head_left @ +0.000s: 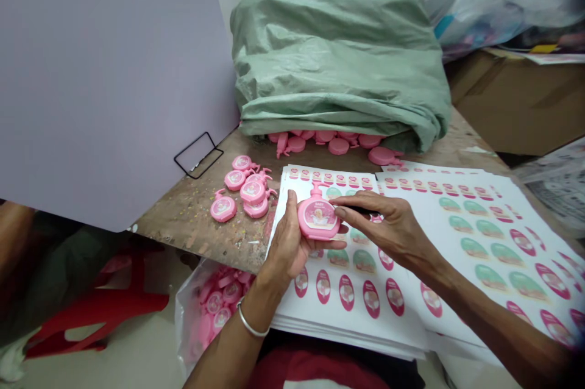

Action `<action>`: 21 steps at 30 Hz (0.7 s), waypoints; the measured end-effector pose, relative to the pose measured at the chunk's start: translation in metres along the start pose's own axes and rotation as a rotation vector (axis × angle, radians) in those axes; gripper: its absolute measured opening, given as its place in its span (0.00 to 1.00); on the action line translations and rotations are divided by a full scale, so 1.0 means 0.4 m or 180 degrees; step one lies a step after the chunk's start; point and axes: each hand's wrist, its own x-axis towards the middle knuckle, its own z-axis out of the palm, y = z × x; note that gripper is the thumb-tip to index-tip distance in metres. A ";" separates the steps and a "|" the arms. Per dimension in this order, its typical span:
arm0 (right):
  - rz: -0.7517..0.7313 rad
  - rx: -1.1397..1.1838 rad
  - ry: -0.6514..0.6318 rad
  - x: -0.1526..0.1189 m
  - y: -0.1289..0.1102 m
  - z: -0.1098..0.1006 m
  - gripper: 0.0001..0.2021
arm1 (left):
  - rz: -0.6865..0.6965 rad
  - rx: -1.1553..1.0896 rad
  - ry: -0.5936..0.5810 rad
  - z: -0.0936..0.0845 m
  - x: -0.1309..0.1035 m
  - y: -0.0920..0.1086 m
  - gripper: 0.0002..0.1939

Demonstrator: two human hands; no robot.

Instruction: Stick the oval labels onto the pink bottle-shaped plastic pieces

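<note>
A pink pump bottle (319, 221) is held, nozzle end away from the body, in a person's left hand (290, 242) over a stack of printed sheets (315, 323) on a worn table (185, 218). The bottle is braced by the thumb at its side, and the other fingers are stretched beneath it. At its upper right edge, a dark slender tool (363, 210) is pinched between the thumb and fingers of the right hand (388, 218); whether the bottle's label is touched by the tool cannot be told. A silver-coloured bangle (252, 323) is worn on the left wrist.

A cluster of labelled pink bottles (253, 191) is gathered on the table to the left, near a black wire stand (198, 156). More pieces are held in a plastic bag (181, 310) below the table's edge. Further sticker sheets (461, 246), printed with pink ovals and green domes, are spread to the right. At the back, loose pink bottles (338, 146) are seen at the lower edge of a large green sack (338, 53). A cardboard box (525, 99) is placed at the far right, and a red stool (98, 316) is glimpsed at lower left.
</note>
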 end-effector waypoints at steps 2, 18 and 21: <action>-0.0026 -0.0016 0.0006 0.001 -0.001 0.000 0.10 | 0.0014 0.0011 0.0028 0.002 0.001 0.001 0.30; -0.0194 -0.0059 0.0153 0.008 -0.018 0.004 0.07 | 0.0392 0.0781 -0.0416 -0.010 -0.016 0.013 0.19; -0.0240 -0.0109 0.0081 0.008 -0.016 0.002 0.08 | 0.0366 0.0684 -0.0413 -0.014 -0.014 0.011 0.20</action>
